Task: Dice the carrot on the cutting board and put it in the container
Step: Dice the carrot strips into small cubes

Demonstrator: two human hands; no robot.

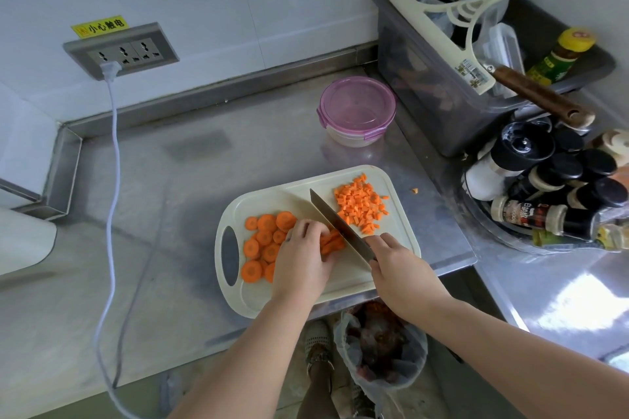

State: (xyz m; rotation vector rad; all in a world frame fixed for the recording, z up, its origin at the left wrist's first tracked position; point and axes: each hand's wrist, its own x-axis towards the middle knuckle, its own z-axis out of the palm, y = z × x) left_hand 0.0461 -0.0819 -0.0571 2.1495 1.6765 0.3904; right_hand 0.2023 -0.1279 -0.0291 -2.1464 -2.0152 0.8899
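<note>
Cream plastic cutting board (pixel 296 192), rounded corners, oval handle slot at its left end, lies flat on the brushed stainless steel counter (pixel 170 214), at the near edge. Left hand (pixel 303 258) sits mid-board, fingers curled down and bunched together, clamping a short bundle of orange carrot sticks (pixel 333 243) against the board. Right hand (pixel 398 269) is wrapped round the handle of a steel kitchen knife (pixel 337 224). The handle is hidden in the fist. The flat blade runs diagonally to the far left, edge down at the sticks' right ends, just beside the left fingertips.

Left of the left hand: loose heap of thick carrot rounds (pixel 265 241), matte, paler cores, overlapping. Far-right corner of the board: pile of small carrot dice (pixel 362 207), rough cubes. One stray orange bit (pixel 414 190) lies on the counter just right of the board.

Round clear container (pixel 357 109), translucent pink clip lid on, stands beyond the board, well apart from it, beside a dark grey plastic bin (pixel 425 105). Right: cluster of black-capped spice bottles (pixel 551 187). Wall: grey triple socket (pixel 122 51), white cable (pixel 114 146) plugged in.
</note>
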